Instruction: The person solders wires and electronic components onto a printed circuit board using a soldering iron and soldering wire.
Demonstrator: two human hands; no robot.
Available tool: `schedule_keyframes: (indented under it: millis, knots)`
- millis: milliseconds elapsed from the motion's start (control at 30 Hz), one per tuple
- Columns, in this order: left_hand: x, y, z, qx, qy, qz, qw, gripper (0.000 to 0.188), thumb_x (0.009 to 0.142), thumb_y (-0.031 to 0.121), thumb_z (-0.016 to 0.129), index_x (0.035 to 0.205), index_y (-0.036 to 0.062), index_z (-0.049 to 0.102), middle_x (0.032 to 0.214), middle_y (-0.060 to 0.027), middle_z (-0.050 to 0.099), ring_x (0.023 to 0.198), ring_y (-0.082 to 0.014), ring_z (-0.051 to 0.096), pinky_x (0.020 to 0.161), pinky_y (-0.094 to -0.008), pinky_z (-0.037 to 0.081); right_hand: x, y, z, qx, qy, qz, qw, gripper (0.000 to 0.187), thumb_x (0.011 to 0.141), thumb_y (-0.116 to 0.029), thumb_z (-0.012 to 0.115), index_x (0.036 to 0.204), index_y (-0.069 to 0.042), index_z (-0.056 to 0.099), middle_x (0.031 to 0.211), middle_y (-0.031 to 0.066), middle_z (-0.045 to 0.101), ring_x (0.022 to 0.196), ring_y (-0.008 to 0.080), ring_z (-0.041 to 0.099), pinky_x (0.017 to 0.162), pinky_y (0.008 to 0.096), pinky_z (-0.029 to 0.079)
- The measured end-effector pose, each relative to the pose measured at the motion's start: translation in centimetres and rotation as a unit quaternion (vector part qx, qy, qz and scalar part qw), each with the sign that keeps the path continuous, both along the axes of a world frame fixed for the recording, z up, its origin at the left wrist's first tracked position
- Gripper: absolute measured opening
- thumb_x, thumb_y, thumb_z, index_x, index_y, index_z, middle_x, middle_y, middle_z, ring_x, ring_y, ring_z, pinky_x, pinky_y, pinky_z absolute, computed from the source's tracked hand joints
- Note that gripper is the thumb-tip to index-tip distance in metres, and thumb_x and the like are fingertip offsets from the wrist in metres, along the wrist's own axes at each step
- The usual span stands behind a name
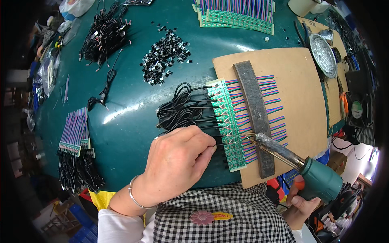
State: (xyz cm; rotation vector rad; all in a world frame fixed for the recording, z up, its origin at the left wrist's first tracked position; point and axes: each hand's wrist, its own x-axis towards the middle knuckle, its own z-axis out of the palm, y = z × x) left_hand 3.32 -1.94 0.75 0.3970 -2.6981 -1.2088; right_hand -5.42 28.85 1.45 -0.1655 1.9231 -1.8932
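Note:
My left hand (178,156) is closed in a pinch on a black cable (221,144), whose stripped end lies against the green circuit board strip (235,156). In my right hand (302,204) is a green soldering gun (320,178). Its tip hangs over the strip's right edge, close to the striped ribbon wires. More black cables (178,111) lie coiled beyond my left hand, several with their ends at the strip's pads. A dark flat bar (254,117) rests across the ribbon wires (275,108), which run right from the strip.
A brown board (296,89) lies under the bar and wires. Small black connectors (164,56) are heaped on the green table (133,137), with a black cable bundle (105,34) behind. Wired strips stand left (73,137) and far (239,18). A metal dish (323,54) sits far right.

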Motion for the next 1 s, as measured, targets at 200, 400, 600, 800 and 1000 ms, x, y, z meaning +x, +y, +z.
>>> schedule_keyframes:
  millis: [200, 400, 600, 800, 1000]
  knots:
    - [0.0, 0.1, -0.1, -0.002, -0.002, 0.001, 1.0, 0.011, 0.066, -0.002, 0.069, 0.075, 0.002, 0.063, 0.068, -0.0074, 0.059, 0.057, -0.02, 0.058, 0.049, -0.0277, 0.045, 0.0, -0.5, 0.0, 0.011, 0.014, 0.01, 1.0, 0.06, 0.057, -0.012, 0.081, 0.103, 0.011, 0.05, 0.069, 0.0126, 0.057, 0.039, 0.015, 0.048, 0.034, 0.0224, 0.037]
    - [0.0, 0.1, 0.1, 0.006, -0.003, 0.005, 1.0, 0.012, 0.066, -0.002, 0.069, 0.075, 0.002, 0.063, 0.068, -0.0072, 0.059, 0.056, -0.0196, 0.057, 0.048, -0.0276, 0.044, 0.0, -0.2, 0.1, 0.026, 0.026, 0.042, 0.998, 0.057, 0.057, -0.01, 0.08, 0.101, 0.012, 0.052, 0.083, 0.0138, 0.06, 0.041, 0.015, 0.05, 0.034, 0.0222, 0.038]
    - [0.2, 0.0, -0.2, 0.004, 0.003, 0.0, 1.0, 0.012, 0.066, -0.001, 0.069, 0.075, 0.0019, 0.063, 0.067, -0.0073, 0.058, 0.057, -0.0199, 0.057, 0.049, -0.0279, 0.044, 0.2, -0.8, 0.7, 0.032, 0.005, 0.003, 0.999, 0.057, 0.057, -0.007, 0.08, 0.104, 0.012, 0.053, 0.077, 0.0149, 0.061, 0.054, 0.0166, 0.054, 0.048, 0.0243, 0.042]
    - [-0.1, 0.0, 0.0, 0.005, -0.007, 0.007, 1.0, 0.012, 0.065, -0.001, 0.069, 0.075, 0.0023, 0.063, 0.068, -0.0078, 0.058, 0.057, -0.0208, 0.057, 0.05, -0.0288, 0.045, -0.7, -0.3, 0.1, -0.009, 0.041, 0.011, 0.999, 0.062, 0.061, -0.013, 0.08, 0.106, 0.012, 0.046, 0.055, 0.0098, 0.051, 0.034, 0.0138, 0.044, 0.032, 0.0226, 0.035]
    - [-1.4, -1.2, 1.7, -0.043, 0.008, -0.039, 0.998, 0.015, 0.063, 0.001, 0.072, 0.074, 0.0035, 0.063, 0.07, -0.0071, 0.06, 0.065, -0.0226, 0.057, 0.06, -0.0316, 0.046, -3.9, 0.0, 0.8, -0.122, 0.06, 0.054, 0.989, 0.056, 0.07, -0.012, 0.07, 0.107, 0.013, 0.035, 0.053, 0.0103, 0.046, 0.034, 0.0146, 0.044, 0.03, 0.0227, 0.038]
